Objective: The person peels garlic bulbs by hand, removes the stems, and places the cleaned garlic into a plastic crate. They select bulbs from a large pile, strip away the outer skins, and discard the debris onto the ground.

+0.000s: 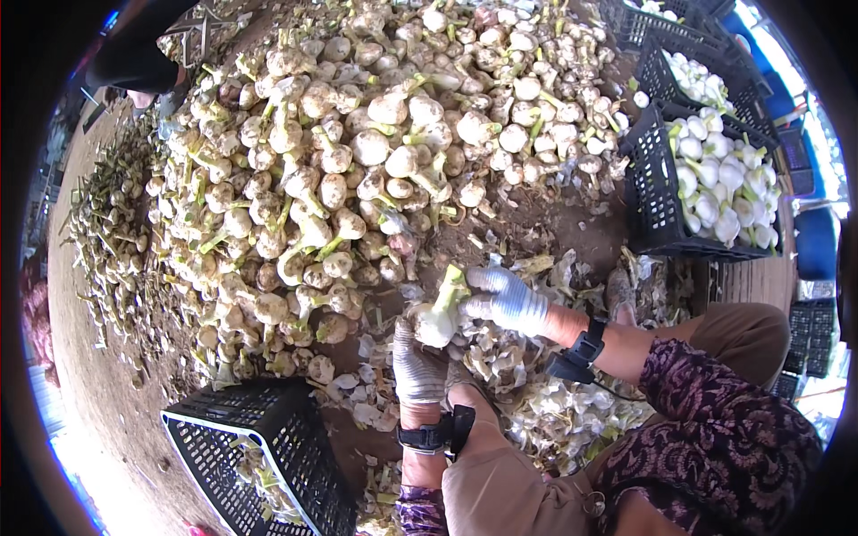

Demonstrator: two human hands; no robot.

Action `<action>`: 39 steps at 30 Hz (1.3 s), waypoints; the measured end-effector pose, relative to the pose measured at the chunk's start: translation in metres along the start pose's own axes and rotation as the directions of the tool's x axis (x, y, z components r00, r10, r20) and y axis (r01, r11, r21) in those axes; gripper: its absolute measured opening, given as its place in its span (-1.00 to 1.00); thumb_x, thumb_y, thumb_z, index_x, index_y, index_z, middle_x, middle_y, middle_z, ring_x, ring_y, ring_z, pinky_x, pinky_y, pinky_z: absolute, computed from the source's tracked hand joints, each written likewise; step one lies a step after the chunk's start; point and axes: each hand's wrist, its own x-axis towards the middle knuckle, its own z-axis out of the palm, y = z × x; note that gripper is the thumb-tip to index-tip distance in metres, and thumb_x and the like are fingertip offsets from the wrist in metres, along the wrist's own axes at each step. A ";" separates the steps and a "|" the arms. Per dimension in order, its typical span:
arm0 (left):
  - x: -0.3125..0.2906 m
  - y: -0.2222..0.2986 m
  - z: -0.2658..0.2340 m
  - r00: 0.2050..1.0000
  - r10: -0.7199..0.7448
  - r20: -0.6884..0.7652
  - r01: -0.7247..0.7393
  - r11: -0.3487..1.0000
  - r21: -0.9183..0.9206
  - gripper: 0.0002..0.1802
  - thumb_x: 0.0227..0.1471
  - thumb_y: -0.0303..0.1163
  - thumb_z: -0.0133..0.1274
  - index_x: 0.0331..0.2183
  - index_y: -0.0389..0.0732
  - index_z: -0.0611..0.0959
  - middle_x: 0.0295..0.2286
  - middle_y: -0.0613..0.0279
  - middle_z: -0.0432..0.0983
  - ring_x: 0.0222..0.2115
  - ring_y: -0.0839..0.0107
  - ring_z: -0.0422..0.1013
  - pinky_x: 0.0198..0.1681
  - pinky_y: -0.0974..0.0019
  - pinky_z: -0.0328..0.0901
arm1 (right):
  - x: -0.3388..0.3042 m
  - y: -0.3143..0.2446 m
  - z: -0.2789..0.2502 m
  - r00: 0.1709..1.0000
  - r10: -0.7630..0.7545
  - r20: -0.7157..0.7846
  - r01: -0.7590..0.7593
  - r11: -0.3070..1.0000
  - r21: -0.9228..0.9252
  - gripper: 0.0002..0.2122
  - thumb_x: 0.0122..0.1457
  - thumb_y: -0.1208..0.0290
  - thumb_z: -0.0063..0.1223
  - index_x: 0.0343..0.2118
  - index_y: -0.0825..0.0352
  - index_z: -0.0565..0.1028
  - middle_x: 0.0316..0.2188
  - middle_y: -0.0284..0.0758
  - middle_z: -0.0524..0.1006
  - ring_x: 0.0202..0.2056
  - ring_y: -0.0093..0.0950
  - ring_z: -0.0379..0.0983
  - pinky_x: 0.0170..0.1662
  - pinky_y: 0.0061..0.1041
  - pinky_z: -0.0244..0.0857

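A white garlic bulb (pixel 435 327) with a thick, short green stem is held between my two gloved hands, stem pointing up and away. My left hand (pixel 418 366) grips the bulb from below and the left. From the right, my right hand (pixel 508 302) closes its fingers at the stem and the bulb's side; its fingertips are partly hidden. Just beyond my hands spreads a large heap of soil-stained garlic (pixel 340 170) with stems on. Dry peeled skins (pixel 554 406) lie under and around my hands.
Black crates of clean white garlic (pixel 724 183) stand at the right. A tilted black crate (pixel 259 456) with some trimmings sits at the lower left. Darker garlic (pixel 116 214) lies farther left. Another person's leg (pixel 134 58) shows at the upper left.
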 end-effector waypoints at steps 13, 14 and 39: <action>-0.008 -0.010 -0.016 0.986 0.166 -0.026 -0.147 0.927 0.344 -0.51 -0.09 -0.08 0.07 -0.32 -0.36 0.51 -0.52 0.12 0.47 -0.56 0.35 0.43 -0.48 0.37 0.36 | 0.020 -0.003 0.018 0.985 -0.063 0.160 0.096 0.974 -0.206 -0.73 -0.06 0.60 0.03 -0.23 0.30 0.44 -0.41 -0.31 0.54 -0.35 -0.56 0.44 -0.24 -0.52 0.31; -0.005 -0.011 -0.015 0.981 0.187 -0.054 -0.166 0.948 0.271 -0.50 -0.08 -0.07 0.05 -0.31 -0.37 0.50 -0.54 0.10 0.48 -0.59 0.32 0.43 -0.52 0.34 0.35 | 0.021 0.002 0.020 0.990 -0.059 0.131 0.079 0.985 -0.153 -0.74 -0.05 0.63 0.04 -0.24 0.30 0.44 -0.39 -0.32 0.54 -0.30 -0.55 0.44 -0.19 -0.52 0.30; -0.012 0.011 0.037 0.844 0.528 -0.091 -0.494 0.834 0.247 -0.65 -0.19 -0.71 -0.01 -0.27 -0.21 0.43 -0.35 0.24 0.43 -0.41 0.45 0.41 -0.38 0.44 0.37 | 0.011 0.020 -0.007 0.906 0.421 0.031 -0.321 0.640 0.698 -0.84 0.01 0.54 0.05 -0.32 0.40 0.45 -0.43 -0.29 0.51 -0.45 -0.42 0.48 -0.41 -0.41 0.44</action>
